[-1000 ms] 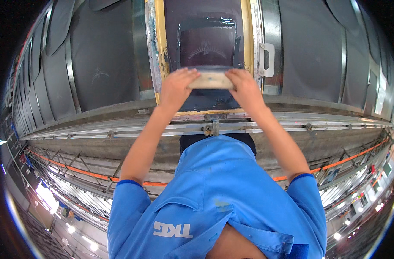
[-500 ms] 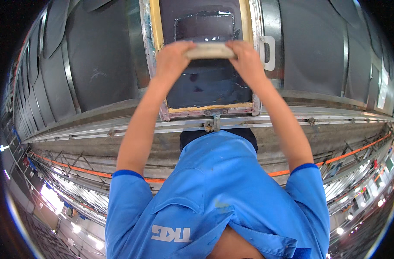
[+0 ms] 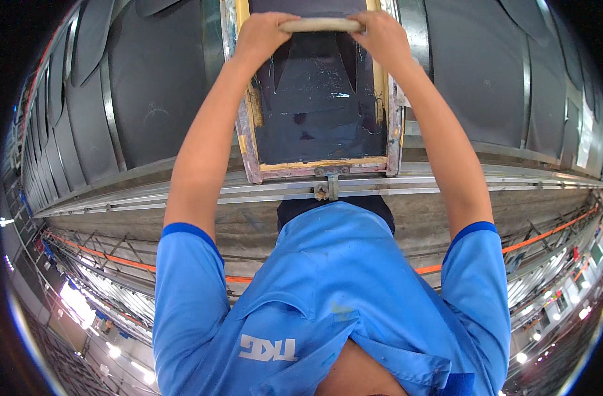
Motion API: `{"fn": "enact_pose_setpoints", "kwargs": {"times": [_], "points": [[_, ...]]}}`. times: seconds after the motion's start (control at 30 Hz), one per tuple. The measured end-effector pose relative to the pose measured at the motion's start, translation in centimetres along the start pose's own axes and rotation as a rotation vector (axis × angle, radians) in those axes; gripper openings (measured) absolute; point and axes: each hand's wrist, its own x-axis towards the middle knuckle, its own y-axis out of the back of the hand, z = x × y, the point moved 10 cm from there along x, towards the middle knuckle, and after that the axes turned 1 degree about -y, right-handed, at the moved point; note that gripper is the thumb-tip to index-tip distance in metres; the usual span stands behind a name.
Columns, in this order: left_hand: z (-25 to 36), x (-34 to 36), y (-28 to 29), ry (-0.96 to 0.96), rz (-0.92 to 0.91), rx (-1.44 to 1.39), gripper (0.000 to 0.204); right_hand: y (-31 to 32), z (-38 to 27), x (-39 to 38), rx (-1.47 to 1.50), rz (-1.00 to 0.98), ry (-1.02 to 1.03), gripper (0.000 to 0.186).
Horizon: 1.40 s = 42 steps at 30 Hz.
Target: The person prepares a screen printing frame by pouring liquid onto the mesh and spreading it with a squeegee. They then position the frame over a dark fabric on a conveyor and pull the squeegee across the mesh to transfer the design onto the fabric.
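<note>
- Currently, pale bar (image 3: 322,25) sits over the dark panel (image 3: 315,112) inside the frame (image 3: 291,169), near top edge of view.
- Long axis runs left-right, crosswise to the frame's length; ends point toward the side rails (image 3: 248,148).
- Left hand (image 3: 265,36): fingers closed on bar's left end.
- Right hand (image 3: 385,38): same on right end; full finger wrap hidden.

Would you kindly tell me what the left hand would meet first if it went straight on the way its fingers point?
Sliding rightward along the pale bar it holds, the left hand would probably meet the right hand first, though depth is unclear.
</note>
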Motion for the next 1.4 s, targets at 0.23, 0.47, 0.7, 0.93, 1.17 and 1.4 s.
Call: {"fn": "enact_pose_setpoints", "kwargs": {"times": [0.23, 0.47, 0.7, 0.93, 1.17, 1.4], "points": [[1.5, -3.7, -2.5, 0.04, -0.129, -0.006, 0.042, -2.0, -0.4, -5.7, 0.13, -0.088, -0.134, 0.039], [6.3, -17.8, -4.6, 0.01, -0.085, -0.044, 0.049, -1.1, -6.5, -18.5, 0.268, -0.139, -0.081, 0.047], [8.2, -20.0, -2.9, 0.136, -0.066, -0.22, 0.048, 2.1, 5.4, -17.3, 0.602, 0.056, -0.502, 0.06], [11.7, -20.6, -5.1, -0.029, 0.035, 0.015, 0.056, -1.1, 12.8, -12.2, 0.507, 0.146, -0.673, 0.038], [13.0, -26.9, -3.4, -0.09, 0.067, -0.067, 0.063, 5.2, 8.1, -11.2, 0.37, 0.365, -0.584, 0.034], [4.4, -31.3, 6.2, 0.014, 0.119, -0.152, 0.062, 3.6, -8.7, -6.0, 0.52, 0.344, -0.504, 0.031]]}}
